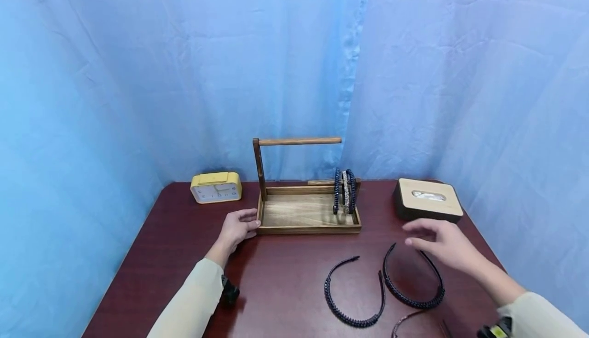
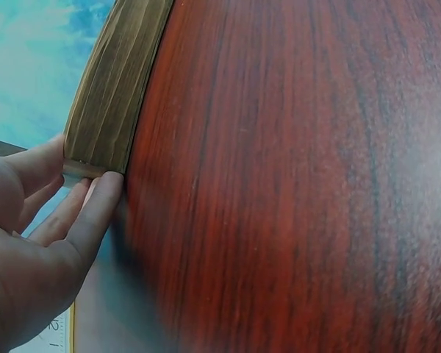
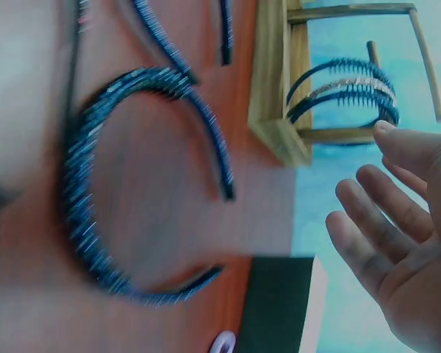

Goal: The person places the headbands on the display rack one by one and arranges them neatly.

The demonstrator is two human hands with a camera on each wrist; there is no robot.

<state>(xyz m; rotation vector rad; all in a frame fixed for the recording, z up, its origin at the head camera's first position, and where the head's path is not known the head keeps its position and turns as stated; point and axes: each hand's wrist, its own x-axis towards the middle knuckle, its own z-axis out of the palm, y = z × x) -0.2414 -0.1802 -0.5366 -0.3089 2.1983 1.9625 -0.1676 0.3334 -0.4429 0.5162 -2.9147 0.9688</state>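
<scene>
My left hand point(image 1: 236, 228) holds the left front corner of a wooden rack point(image 1: 308, 230), thumb and fingertips against its end. In the left wrist view, the fingers point(image 2: 103, 206) meet the end of the rack's front board point(image 2: 114, 88). Two dark beaded headbands and a silvery one point(image 1: 345, 192) hang on the rack's low right bar. My right hand point(image 1: 444, 241) is in the air over a dark braided headband point(image 1: 434, 302), fingers apart and holding nothing. Left of that, another dark headband point(image 1: 342, 317) lies on the table.
A yellow clock point(image 1: 216, 187) stands left of the rack. To the right is a tissue box point(image 1: 428, 200) with a pale lid. Another thin headband point(image 1: 405, 318) lies partly out of frame at the front edge. The rack's high bar point(image 1: 299, 141) reaches rightward from its left post.
</scene>
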